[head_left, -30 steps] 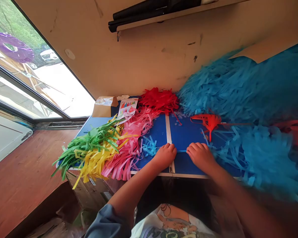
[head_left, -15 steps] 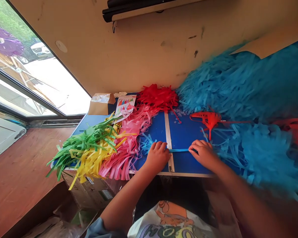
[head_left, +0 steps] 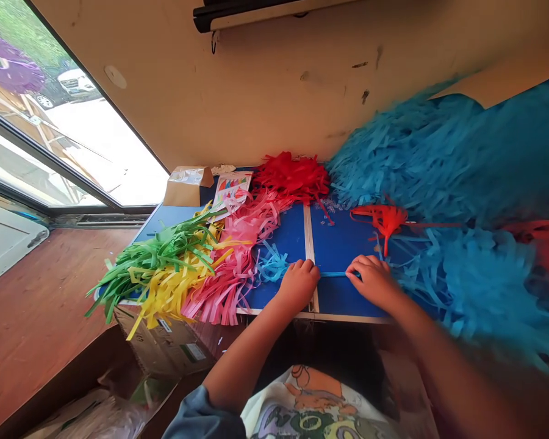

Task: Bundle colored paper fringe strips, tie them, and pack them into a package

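Observation:
A thin blue paper strip (head_left: 333, 274) runs taut between my two hands, low over the blue tabletop (head_left: 338, 244). My left hand (head_left: 298, 283) is closed round its left part, and a frayed blue fringe (head_left: 272, 263) spreads out beyond that fist. At the other end, my right hand (head_left: 374, 280) pinches the strip between thumb and fingers. Close behind the right hand lies a red tassel (head_left: 387, 221). To its right rests a loose heap of light blue fringe (head_left: 489, 280).
Green (head_left: 160, 253), yellow (head_left: 178, 283) and pink fringe bundles (head_left: 231, 262) lie at the left, partly over the edge. Red fringe (head_left: 293, 177) sits against the wall. A large blue fringe pile (head_left: 439, 152) fills the back right. A cardboard box (head_left: 165, 344) stands below.
My left hand has shifted slightly to the right, with more blue fringe showing beyond it. The strip between the hands is a little shorter and looks narrower. My right hand has barely moved.

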A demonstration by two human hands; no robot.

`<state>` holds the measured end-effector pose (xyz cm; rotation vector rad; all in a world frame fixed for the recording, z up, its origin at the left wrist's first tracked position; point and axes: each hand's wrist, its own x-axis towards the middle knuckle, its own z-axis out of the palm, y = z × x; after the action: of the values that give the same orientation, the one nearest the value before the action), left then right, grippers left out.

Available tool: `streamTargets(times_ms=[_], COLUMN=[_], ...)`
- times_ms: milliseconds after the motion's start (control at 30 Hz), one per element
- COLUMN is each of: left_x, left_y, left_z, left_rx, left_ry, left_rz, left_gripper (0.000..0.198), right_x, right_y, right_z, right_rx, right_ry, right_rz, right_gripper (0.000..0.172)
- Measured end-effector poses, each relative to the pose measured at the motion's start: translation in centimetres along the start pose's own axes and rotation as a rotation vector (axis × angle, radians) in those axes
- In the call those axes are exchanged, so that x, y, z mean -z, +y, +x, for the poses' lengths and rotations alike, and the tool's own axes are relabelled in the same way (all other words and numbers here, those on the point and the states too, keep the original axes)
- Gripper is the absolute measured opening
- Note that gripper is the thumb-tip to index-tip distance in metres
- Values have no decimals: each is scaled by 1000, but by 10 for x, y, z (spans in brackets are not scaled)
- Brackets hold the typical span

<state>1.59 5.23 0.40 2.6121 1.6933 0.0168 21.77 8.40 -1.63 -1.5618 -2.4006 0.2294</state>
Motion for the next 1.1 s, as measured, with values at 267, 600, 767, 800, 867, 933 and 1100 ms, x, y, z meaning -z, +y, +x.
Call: streamTargets(times_ms=[267, 600, 767, 800, 867, 933, 1100], left_x=[8, 20, 32, 34, 36, 37, 33], left_y=[-8, -21, -34, -35, -36, -36, -38], left_z=[-8, 17, 33, 35, 35, 32, 21], left_rx=[87, 34, 12, 26, 62, 89, 115], left_ry=[-15, -233, -414, -433, -438, -412, -345], left_rz=[-18, -110, -120, -105, -67, -32, -5], left_gripper=[22, 19, 20, 24, 31, 33, 34], right_x=[7, 14, 16, 16, 16, 16, 24], right_y=[-9, -22, -29, -31, -35, -35, -23], right_z=[9, 24, 32, 32, 33, 34, 35], right_rx=[-73, -165, -206, -218, -245, -280, -343], right_ry=[-71, -236, -304, -307, -305, -295, -255], right_rz=[-48, -166, -169, -170, -173, -178, -195], right_gripper=[18, 22, 19, 20, 24, 29, 31])
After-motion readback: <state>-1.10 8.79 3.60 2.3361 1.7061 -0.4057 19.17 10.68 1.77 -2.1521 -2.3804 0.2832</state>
